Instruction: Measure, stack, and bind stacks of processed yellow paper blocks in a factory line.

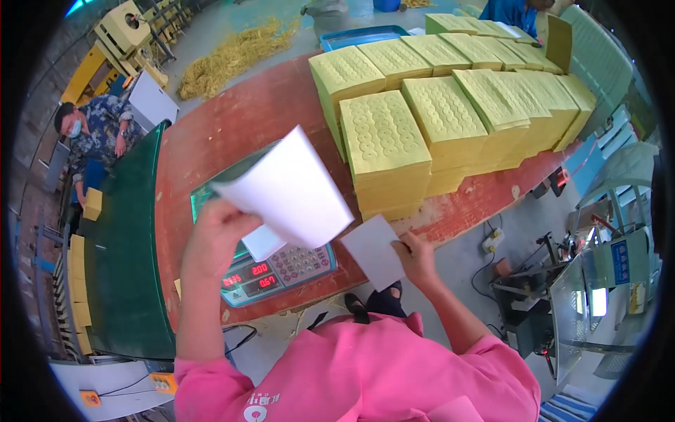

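My left hand [221, 235] grips the edge of some white sheets [292, 186] between thumb and fingers, raised over a digital scale [299, 266]. The sheets bend and hide much of the scale's platform; its keypad and red lit display show below them. Off the table's near edge, my right hand [415, 254] pinches a smaller greyish-white sheet [374, 250] by its right side. The two lots of paper hang close together, the smaller one lower and to the right.
Tall stacks of yellow paper with punched ring patterns [387, 133] cover the right of the red table [218, 141]. At the left a person in camouflage [105, 133] holds a yellow block by a green surface [133, 260]. Someone in blue [510, 13] stands behind the stacks.
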### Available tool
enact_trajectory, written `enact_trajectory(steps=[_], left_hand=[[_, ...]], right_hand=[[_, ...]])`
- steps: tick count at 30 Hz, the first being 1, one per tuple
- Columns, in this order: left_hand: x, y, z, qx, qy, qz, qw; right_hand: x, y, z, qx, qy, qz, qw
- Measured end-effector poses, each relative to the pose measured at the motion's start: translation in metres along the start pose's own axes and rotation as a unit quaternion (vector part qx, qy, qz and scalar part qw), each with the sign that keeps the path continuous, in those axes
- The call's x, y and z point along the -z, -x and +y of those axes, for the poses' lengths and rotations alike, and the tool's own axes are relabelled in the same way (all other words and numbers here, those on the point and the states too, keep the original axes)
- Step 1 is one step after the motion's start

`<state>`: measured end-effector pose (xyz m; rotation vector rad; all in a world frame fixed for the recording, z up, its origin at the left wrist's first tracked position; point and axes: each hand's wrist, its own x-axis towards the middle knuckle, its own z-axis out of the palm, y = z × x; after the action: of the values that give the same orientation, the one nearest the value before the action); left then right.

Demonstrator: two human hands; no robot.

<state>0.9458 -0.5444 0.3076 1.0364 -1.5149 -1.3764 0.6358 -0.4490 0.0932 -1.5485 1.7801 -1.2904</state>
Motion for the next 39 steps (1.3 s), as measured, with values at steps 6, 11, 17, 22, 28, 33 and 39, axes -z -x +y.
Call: enact_trajectory(steps=[6,11,17,22,28,33,39], left_hand=[[-0.091,-0.104,0.029,0.038,0.12,-0.088,0.988],[-0.108,-0.143,-0.015,0.05,-0.085,-0.02,0.995],[-0.125,-0.141,-0.006,0.058,-0.164,0.04,0.984],[-0.135,-0.139,-0.003,0.076,-0.24,0.086,0.964],[-0.144,-0.139,-0.007,0.043,-0.289,0.119,0.949],[-0.149,-0.137,-0.014,0.043,-0.286,0.156,0.944],[-0.155,-0.134,-0.012,0.048,-0.304,0.175,0.935]], right_hand=[[0.019,-0.012,0.02,-0.016,-0.02,-0.001,1.0],[0.029,-0.018,0.027,-0.061,-0.073,-0.034,0.995],[0.04,-0.022,0.037,-0.003,-0.111,-0.105,0.988],[0.047,-0.027,0.039,0.029,-0.14,-0.161,0.977],[0.05,-0.03,0.04,0.068,-0.156,-0.181,0.969],[0.05,-0.029,0.045,0.073,-0.153,-0.193,0.966],[0.049,-0.026,0.049,0.099,-0.144,-0.184,0.967]])
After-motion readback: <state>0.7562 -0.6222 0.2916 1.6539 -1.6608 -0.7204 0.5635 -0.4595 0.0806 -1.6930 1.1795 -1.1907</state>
